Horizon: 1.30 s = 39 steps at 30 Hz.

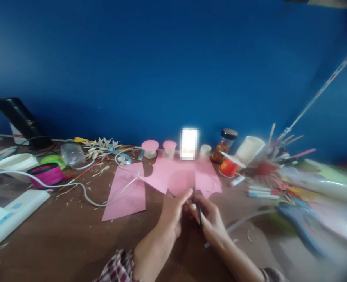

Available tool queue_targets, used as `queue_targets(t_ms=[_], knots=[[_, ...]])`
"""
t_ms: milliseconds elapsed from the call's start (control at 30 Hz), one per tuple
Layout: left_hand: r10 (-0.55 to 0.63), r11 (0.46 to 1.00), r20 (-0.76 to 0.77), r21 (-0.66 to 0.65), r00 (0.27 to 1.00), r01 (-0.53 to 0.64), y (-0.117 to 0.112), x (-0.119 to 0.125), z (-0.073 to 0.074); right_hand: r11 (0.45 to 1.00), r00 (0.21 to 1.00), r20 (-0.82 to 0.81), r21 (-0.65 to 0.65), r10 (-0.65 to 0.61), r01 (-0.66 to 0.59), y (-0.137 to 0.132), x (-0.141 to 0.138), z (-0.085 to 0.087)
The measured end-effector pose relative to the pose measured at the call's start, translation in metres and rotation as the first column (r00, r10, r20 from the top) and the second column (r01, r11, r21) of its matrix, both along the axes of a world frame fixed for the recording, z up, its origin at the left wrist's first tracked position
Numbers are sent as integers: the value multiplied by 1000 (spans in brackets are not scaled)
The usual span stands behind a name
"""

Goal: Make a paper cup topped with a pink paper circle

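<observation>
My right hand (pixel 207 215) is closed round dark-handled scissors (pixel 199 214), their blades pointing away from me. Beside it my left hand (pixel 173 211) pinches a piece of pink paper (pixel 180 182) next to the blades. How far the blades are apart is hard to make out. Behind the hands lie more pink paper sheets (pixel 158 166), overlapping the outline of the held piece. A separate pink sheet (pixel 126 196) rests on the table to the left.
Along the blue wall stand pink-topped cups (pixel 150 149), a bright blurred phone-like screen (pixel 189 143), a dark-lidded jar (pixel 224 143) and a red cup (pixel 228 167). Several markers (pixel 263 192) lie at right. A white cable (pixel 88 197) and a power strip (pixel 17 219) occupy the left.
</observation>
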<state>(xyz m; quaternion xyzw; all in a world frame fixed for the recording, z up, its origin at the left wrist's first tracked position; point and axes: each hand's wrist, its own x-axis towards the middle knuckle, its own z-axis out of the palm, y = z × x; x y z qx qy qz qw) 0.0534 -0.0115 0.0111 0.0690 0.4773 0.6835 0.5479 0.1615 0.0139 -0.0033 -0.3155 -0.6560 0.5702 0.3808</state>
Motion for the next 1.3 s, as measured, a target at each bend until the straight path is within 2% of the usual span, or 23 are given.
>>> queue_targets(t_ms=[167, 467, 700, 1300], knots=[[1, 1000, -5, 17, 1000, -1, -1, 0, 2, 1000, 1000, -2, -20, 15, -15, 2, 2, -6], [-14, 1000, -16, 24, 1000, 14, 0, 1, 2, 999, 1000, 4, -38, 4, -4, 1, 0, -1], [-13, 1000, -32, -14, 999, 13, -1, 0, 4, 998, 999, -41, -53, 17, -19, 3, 1, -8], [-49, 999, -42, -15, 998, 49, 0, 0, 2, 996, 996, -83, -84, 12, -19, 4, 1, -13]])
